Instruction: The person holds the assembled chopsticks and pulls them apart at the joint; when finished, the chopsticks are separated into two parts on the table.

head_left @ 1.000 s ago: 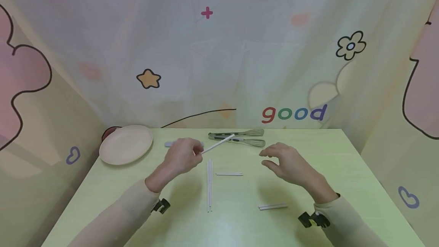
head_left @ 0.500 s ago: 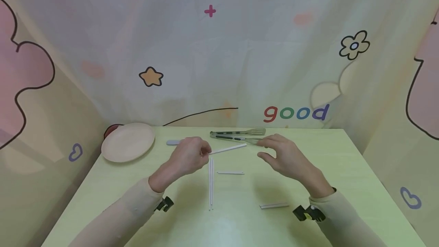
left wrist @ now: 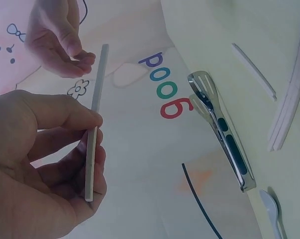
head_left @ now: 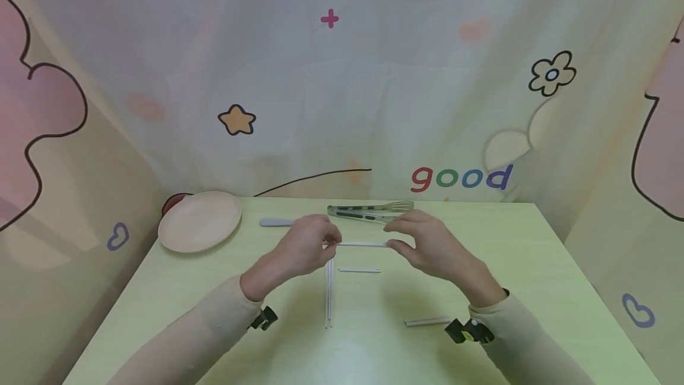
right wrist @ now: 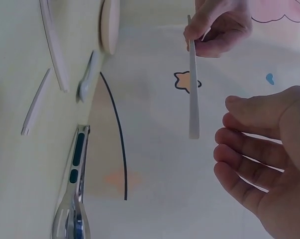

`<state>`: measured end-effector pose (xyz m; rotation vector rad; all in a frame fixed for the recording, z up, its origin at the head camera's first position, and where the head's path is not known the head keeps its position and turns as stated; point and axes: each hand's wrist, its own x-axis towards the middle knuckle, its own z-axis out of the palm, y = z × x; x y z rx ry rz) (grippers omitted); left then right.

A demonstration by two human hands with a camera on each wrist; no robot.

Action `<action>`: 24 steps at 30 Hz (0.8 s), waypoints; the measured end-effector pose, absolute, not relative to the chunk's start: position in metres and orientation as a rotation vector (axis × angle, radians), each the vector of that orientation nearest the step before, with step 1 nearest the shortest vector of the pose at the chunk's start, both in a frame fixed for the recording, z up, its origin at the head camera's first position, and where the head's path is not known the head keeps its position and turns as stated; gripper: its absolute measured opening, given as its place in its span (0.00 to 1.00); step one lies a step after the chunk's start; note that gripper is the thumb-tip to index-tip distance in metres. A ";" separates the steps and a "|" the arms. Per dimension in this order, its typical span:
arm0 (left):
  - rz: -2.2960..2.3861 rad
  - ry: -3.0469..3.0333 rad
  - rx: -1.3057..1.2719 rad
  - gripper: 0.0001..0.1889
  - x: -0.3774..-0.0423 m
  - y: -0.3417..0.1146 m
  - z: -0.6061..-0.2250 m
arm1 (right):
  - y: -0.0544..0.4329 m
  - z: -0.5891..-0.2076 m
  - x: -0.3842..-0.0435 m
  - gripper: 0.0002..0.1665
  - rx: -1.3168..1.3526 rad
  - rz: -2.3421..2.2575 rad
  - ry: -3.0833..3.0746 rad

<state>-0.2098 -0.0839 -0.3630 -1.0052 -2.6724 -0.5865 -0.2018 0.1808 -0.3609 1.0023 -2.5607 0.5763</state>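
Observation:
A thin white stick (head_left: pixel 364 245) is held level above the table. My left hand (head_left: pixel 307 247) pinches it near one end between thumb and fingers, plainly seen in the left wrist view. From the right, my right hand (head_left: pixel 434 247) has come up near the stick's free end. In the right wrist view its fingers (right wrist: pixel 234 154) are parted and relaxed, and a gap separates them from the stick. Below on the table lie long white sticks (head_left: pixel 329 299) side by side, their far ends hidden by the left hand, and a short white piece (head_left: pixel 360 270) next to them.
Metal tongs (head_left: pixel 358 216) with slotted ends lie at the table's back edge. A pale spoon (head_left: pixel 275 223) is partly behind the left hand, and a round plate (head_left: pixel 199 222) leans at the back left. Another short white piece (head_left: pixel 426 321) lies front right, by the right wrist.
The stick has turned from slanting up and away to level, and moved slightly nearer with my left hand moving right. My right hand has moved left, up to the stick's free end.

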 end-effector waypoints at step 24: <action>-0.608 -2.618 -1.115 0.06 -0.208 -0.069 -0.367 | 0.164 -0.376 -0.201 0.08 1.177 0.526 -2.443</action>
